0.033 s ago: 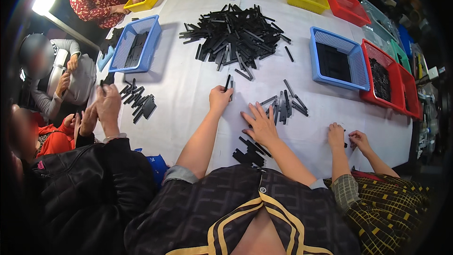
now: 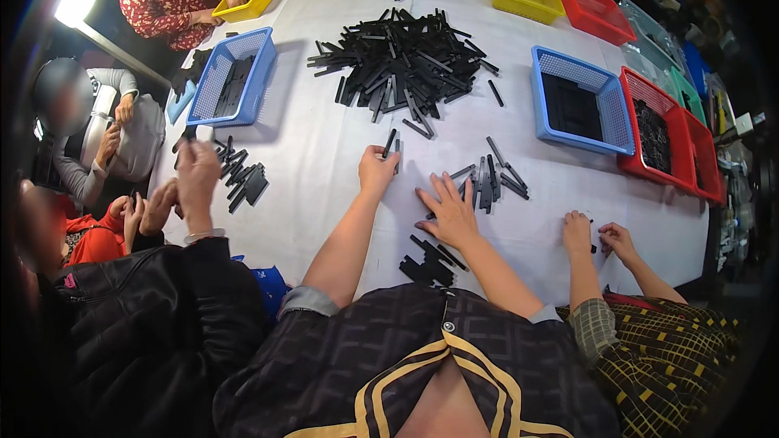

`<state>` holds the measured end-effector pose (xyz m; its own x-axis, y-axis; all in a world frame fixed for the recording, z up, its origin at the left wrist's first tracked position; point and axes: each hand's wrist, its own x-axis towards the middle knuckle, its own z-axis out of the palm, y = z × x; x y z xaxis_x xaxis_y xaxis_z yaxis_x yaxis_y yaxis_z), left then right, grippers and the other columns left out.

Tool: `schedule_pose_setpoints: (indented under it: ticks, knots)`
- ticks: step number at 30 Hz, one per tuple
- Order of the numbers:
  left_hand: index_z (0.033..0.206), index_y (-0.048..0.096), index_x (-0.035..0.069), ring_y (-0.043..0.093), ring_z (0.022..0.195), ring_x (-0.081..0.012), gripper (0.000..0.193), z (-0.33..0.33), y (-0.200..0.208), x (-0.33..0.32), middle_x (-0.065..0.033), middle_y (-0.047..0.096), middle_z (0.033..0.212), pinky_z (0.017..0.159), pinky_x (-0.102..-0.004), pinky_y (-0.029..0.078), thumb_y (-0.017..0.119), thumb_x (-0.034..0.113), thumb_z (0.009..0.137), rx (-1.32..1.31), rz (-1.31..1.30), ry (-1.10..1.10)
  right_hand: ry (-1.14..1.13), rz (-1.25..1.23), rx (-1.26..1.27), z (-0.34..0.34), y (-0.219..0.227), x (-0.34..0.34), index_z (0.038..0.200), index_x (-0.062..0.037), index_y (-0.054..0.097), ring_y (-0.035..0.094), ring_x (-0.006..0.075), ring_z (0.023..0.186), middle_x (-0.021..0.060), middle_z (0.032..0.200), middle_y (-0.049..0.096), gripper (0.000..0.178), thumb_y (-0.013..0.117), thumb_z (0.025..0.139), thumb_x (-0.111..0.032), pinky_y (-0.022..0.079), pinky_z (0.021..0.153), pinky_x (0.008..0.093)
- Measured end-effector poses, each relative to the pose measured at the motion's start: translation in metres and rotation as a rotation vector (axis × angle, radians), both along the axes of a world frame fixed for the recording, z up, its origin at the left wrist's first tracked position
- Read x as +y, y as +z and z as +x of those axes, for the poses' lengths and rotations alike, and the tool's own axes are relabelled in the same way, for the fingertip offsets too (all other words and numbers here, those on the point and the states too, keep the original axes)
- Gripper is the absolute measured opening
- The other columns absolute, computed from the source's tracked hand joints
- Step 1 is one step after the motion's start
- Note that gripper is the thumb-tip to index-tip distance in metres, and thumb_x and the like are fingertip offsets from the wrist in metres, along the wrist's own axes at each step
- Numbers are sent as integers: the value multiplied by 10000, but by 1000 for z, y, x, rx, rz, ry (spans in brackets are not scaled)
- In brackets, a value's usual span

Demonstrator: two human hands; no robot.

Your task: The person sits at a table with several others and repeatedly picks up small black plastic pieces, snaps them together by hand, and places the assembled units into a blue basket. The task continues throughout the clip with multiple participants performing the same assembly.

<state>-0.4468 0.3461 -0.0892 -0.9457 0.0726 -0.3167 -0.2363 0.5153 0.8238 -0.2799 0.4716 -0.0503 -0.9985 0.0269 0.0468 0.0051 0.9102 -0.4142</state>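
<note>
My left hand (image 2: 378,172) is closed on a thin black strip (image 2: 389,143), which sticks up past the fingertips over the white table. To its right, my right hand (image 2: 451,212) lies with its fingers spread, palm toward the tabletop. Its fingertips are close to a small group of loose black strips (image 2: 490,185); whether they touch one I cannot tell. Nearer to me, another cluster of black strips (image 2: 427,269) lies below the right hand, some side by side. Beyond both hands rises a large heap of black strips (image 2: 399,65).
Blue baskets stand left (image 2: 261,85) and right (image 2: 581,141), both with black pieces inside. Red baskets (image 2: 656,170) adjoin the right one; a yellow basket (image 2: 526,2) is at the back. Co-workers' hands are active at left (image 2: 197,177) and right (image 2: 578,233).
The left co-worker's hands have moved slightly apart, the nearer one shifting right. My own hands stay almost where they were.
</note>
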Motion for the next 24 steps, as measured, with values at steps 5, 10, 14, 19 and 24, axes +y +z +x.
schedule_pose_setpoints:
  ticks: [5,10,14,19,24]
  knots:
    - [1047,503,65,563,561,-170,458,62,27,-5,-31,542,605,560,-302,455,723,244,687,252,-70,-253,-62,59,59,-7,9,32,1271,-279,461,196,318,1321,117,1399,297,755,679,601,-552,70,1012,633]
    - [1062,519,66,584,663,-210,457,98,30,10,-56,573,721,614,-321,458,716,214,678,349,-153,-645,-139,150,120,-23,-13,62,1195,-262,529,300,317,1268,107,1327,402,572,644,683,-489,98,1002,641]
    - [1020,543,55,584,667,-205,399,105,15,21,-68,577,739,614,-313,459,707,195,683,438,-169,-741,-303,213,87,-12,-28,88,1188,-256,533,336,289,1245,85,1304,429,440,587,772,-390,131,1011,616]
    - [966,572,41,584,671,-198,329,112,4,37,-83,582,761,613,-302,459,695,172,690,348,-33,-859,-585,269,107,22,-38,117,1172,-232,543,376,281,1202,86,1270,454,376,555,808,-326,192,1006,586]
    - [912,602,28,584,676,-192,260,125,-1,44,-97,587,783,612,-291,459,684,148,697,275,99,-881,-915,349,130,45,-54,145,1159,-147,545,387,286,1190,111,1238,469,366,548,822,-289,218,995,573]
